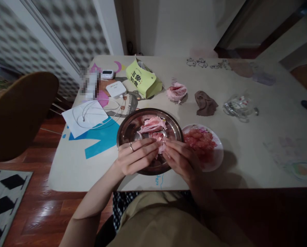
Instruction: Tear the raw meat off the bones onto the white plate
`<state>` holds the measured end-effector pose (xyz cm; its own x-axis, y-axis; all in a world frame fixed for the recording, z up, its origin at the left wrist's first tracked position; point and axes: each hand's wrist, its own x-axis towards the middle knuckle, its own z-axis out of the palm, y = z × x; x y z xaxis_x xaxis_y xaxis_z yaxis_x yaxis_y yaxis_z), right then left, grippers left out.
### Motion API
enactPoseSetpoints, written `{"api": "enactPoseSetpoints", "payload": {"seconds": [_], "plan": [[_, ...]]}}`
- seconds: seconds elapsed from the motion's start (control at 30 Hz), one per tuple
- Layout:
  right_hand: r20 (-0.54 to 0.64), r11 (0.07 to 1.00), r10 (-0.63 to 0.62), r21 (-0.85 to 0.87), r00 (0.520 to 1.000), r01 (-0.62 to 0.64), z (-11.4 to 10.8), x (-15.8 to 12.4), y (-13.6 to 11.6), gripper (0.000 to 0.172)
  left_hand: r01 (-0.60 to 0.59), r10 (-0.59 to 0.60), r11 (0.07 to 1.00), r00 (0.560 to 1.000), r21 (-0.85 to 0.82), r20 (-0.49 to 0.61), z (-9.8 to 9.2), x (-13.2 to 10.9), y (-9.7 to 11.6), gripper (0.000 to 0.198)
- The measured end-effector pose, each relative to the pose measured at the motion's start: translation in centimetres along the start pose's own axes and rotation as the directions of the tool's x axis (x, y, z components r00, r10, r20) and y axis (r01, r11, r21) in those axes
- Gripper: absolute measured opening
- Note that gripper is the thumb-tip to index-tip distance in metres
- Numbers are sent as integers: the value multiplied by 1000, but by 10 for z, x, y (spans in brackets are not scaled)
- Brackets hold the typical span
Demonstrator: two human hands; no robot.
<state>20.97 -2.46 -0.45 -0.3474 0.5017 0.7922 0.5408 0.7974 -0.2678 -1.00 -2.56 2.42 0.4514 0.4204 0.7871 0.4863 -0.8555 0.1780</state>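
Observation:
Over a round metal tray [122, 125], my left hand [139, 154] and my right hand [180, 157] meet with fingertips pinched on a small pink pomelo piece [161, 145]. A ring shows on one left finger. Behind my fingers, a larger piece of pink pomelo peel [153, 124] lies in the tray. To the right, and partly behind my right hand, a white plate [219, 161] bears a heap of peeled red pomelo flesh [201, 142]. The underside of the held piece is hidden by my fingers.
Beyond the tray stand a yellow-green paper bag [144, 79], a pink pomelo half or rind [177, 92], a crumpled brown cloth [205, 103] and clear crumpled plastic [238, 106]. At left lie a white box device [116, 89], a cable and white paper [85, 116]. A chair [22, 116] stands left.

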Motion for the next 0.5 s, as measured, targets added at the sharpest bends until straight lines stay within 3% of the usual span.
{"api": "enactPoseSetpoints", "payload": {"seconds": [0.1,0.2,0.5], "plan": [[-93,997,-79,12,993,81,3,-1,4,48,3,-3,1000,1000,-13,-19,1,0,0,16],[-100,994,-98,31,990,102,7,-2,8,50,5,-6,999,1000,-34,-16,1,0,0,16],[-97,990,-25,136,995,38,4,4,3,47,22,-20,999,997,-34,72,-11,6,4,15]]}}
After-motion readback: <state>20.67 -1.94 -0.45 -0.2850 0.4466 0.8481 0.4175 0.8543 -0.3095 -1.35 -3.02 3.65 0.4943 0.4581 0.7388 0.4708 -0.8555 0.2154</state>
